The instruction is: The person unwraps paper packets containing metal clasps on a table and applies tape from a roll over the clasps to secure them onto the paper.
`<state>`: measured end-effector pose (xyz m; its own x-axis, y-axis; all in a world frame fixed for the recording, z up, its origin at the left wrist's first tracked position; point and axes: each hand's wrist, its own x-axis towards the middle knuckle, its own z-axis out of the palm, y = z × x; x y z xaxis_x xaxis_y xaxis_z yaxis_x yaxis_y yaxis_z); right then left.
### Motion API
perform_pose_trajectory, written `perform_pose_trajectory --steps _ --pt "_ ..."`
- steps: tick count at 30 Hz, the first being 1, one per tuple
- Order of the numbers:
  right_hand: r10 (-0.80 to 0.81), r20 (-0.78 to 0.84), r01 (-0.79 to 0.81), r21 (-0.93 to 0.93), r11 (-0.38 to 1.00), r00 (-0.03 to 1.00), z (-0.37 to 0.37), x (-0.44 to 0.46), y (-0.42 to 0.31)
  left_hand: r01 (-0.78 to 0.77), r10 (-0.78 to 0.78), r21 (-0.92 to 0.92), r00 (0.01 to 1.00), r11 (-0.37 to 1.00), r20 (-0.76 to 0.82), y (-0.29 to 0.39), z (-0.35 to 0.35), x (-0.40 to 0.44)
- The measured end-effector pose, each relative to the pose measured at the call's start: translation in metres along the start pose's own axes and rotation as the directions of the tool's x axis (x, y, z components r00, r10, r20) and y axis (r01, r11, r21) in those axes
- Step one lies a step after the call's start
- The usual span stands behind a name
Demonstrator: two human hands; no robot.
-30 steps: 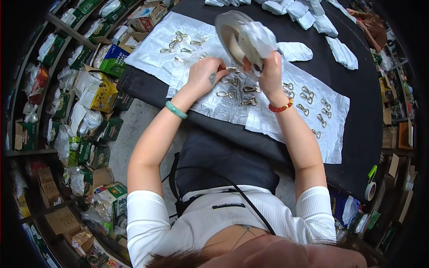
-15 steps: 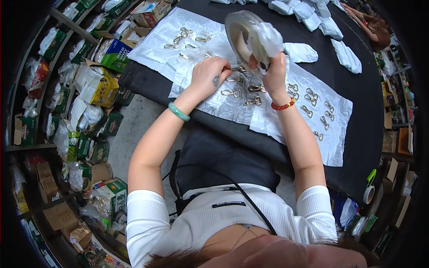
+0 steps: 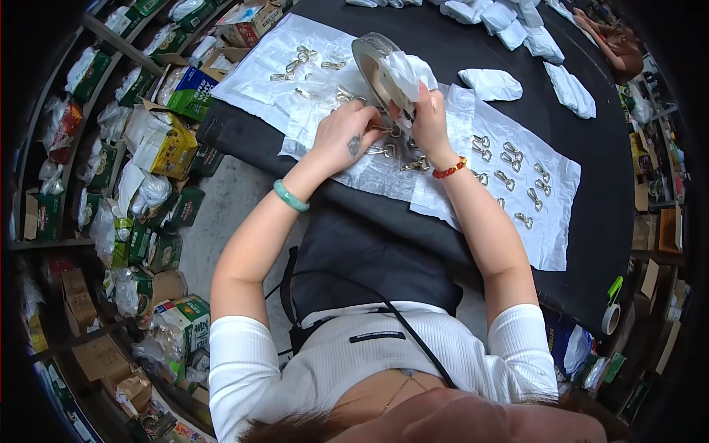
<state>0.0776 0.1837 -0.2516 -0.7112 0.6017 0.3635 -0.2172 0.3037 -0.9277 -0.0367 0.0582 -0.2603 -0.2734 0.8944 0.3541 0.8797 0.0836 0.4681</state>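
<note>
My right hand (image 3: 430,122) grips a large roll of clear tape (image 3: 371,65), tilted up above the table, with crumpled white wrapping (image 3: 410,74) against its side. To its left, my left hand (image 3: 343,139) is low over the white sheets, fingers curled and pinched at a metal snap hook (image 3: 381,128); the fingertips partly cover it. Just below, more snap hooks (image 3: 415,164) lie between my hands. Others are spread on the right-hand sheet (image 3: 550,236), and a further group of snap hooks (image 3: 304,55) lies on the left-hand sheet (image 3: 251,81).
White wrapped packets (image 3: 491,85) lie on the black table (image 3: 602,184), with a pile at the back. Another person (image 3: 620,48) is at the far right corner. Shelves of boxes (image 3: 166,247) line the left side. A small tape roll (image 3: 611,319) hangs by the right edge.
My right hand and the tape roll have moved left and slightly down, closer to my left hand. My left hand has shifted slightly down, its fingers curling further in.
</note>
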Motion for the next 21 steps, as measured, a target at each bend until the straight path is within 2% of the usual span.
perform_pose_trajectory --steps 2,6,12,16,17,21 --pt "-0.003 0.015 0.003 -0.011 1.0 1.0 0.0 0.002 -0.001 0.015 -0.015 -0.002 1.0 1.0 -0.003 0.0 -0.003 -0.003" --pt "-0.053 -0.039 0.06 0.181 0.982 0.998 -0.002 -0.01 -0.04 0.096 -0.091 -0.069 0.993 0.993 0.069 0.003 -0.009 -0.011" --pt "-0.1 -0.181 0.11 0.044 0.993 0.978 0.013 -0.029 -0.038 0.172 -0.161 -0.072 0.977 0.982 0.137 0.003 -0.009 -0.012" --pt "0.072 0.033 -0.078 0.247 0.966 0.997 0.009 -0.027 -0.033 0.155 -0.15 -0.076 0.986 0.985 0.072 0.003 -0.01 -0.017" --pt "0.072 0.036 -0.079 0.246 0.966 0.997 0.009 -0.026 -0.03 0.158 -0.152 -0.077 0.986 0.984 0.07 0.003 -0.01 -0.019" --pt "-0.008 0.031 0.006 0.055 0.998 0.999 0.011 -0.02 -0.018 0.036 -0.034 -0.076 0.999 0.996 0.019 0.006 -0.016 -0.034"
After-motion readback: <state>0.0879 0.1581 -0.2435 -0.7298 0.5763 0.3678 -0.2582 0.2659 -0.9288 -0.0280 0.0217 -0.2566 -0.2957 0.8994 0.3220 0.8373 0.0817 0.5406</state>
